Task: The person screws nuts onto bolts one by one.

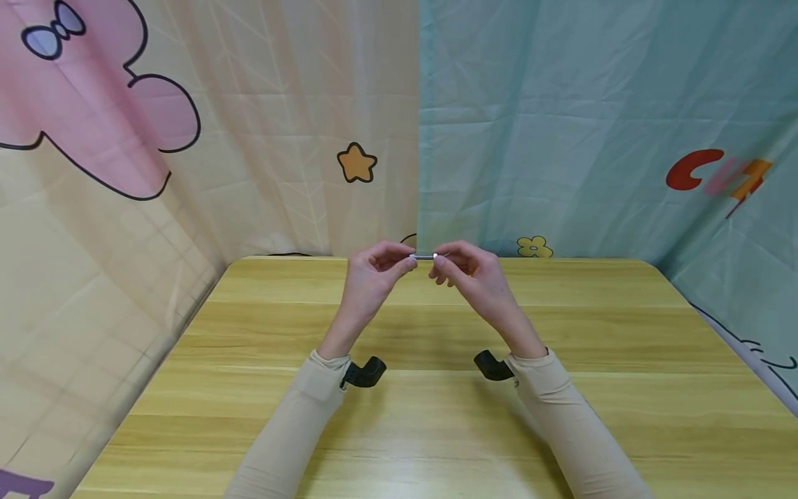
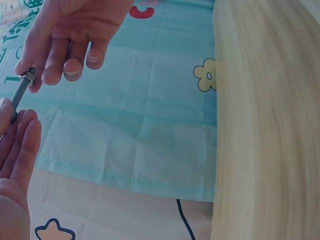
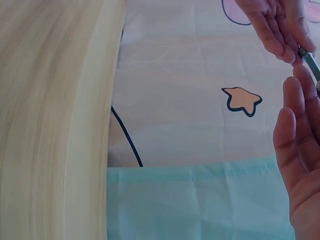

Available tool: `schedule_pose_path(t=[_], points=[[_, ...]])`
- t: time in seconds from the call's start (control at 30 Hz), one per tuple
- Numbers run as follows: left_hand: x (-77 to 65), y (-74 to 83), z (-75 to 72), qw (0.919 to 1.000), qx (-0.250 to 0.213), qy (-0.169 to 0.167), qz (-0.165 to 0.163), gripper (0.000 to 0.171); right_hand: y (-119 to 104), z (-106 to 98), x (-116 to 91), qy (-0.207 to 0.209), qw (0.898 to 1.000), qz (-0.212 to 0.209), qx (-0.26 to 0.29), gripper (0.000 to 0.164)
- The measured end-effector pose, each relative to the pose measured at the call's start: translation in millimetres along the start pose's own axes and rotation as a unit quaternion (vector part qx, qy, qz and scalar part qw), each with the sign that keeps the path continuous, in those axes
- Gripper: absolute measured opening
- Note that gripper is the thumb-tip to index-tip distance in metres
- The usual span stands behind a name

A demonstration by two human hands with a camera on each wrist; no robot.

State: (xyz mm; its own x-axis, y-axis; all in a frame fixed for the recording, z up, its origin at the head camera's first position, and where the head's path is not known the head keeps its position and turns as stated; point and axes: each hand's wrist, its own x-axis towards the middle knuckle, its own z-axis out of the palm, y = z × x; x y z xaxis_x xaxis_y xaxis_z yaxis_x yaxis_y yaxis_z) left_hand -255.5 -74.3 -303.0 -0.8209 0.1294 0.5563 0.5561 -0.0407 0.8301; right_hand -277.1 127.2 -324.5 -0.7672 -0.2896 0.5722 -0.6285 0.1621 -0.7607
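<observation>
A threaded metal bolt (image 1: 424, 257) is held level between both hands above the far part of the table. My left hand (image 1: 372, 277) pinches one end between thumb and fingers; in the left wrist view that end is mostly covered by the fingertips. Near the bolt's other end sits a nut (image 2: 27, 77), pinched by the thumb and index finger of my right hand (image 1: 479, 277). The right hand's other fingers hang loosely below. In the right wrist view only part of the bolt (image 3: 310, 62) shows at the frame's edge.
Beneath the hands lies a wooden table (image 1: 405, 430). Behind it hang printed curtains, beige with a star (image 1: 357, 163) on the left and teal with a flower (image 1: 535, 247) on the right. Each wrist carries a black camera mount (image 1: 366, 373).
</observation>
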Motion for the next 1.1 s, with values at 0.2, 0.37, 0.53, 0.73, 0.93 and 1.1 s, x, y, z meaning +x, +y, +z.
schedule_pose_path(t=[0.2,0.37,0.53,0.73,0.93,1.1], points=[[-1.3,1.0,0.6,1.0000,0.005,-0.002,-0.007,0.011,0,1,-1,0.010,1.000,0.019,-0.017,0.015],[-0.7,-2.6,-0.2,1.0000,-0.006,-0.003,-0.004,0.012,-18,1,-2,0.024,0.999,0.007,-0.042,0.020],[-0.3,-1.7,-0.6,0.9999,-0.013,-0.005,-0.005,0.015,-37,1,-4,0.018,0.998,-0.043,-0.048,0.026],[-0.2,-0.8,-1.3,0.9999,-0.012,-0.007,0.003,0.017,-40,1,-4,0.000,0.997,-0.046,-0.054,0.028],[0.7,-6.1,-2.5,0.9999,0.009,-0.006,0.010,0.014,-38,2,-4,-0.003,0.998,-0.039,-0.052,0.026],[4.7,-24.7,-4.3,0.9999,0.005,-0.003,0.010,0.014,-37,2,-3,-0.004,0.998,-0.030,-0.049,0.023]])
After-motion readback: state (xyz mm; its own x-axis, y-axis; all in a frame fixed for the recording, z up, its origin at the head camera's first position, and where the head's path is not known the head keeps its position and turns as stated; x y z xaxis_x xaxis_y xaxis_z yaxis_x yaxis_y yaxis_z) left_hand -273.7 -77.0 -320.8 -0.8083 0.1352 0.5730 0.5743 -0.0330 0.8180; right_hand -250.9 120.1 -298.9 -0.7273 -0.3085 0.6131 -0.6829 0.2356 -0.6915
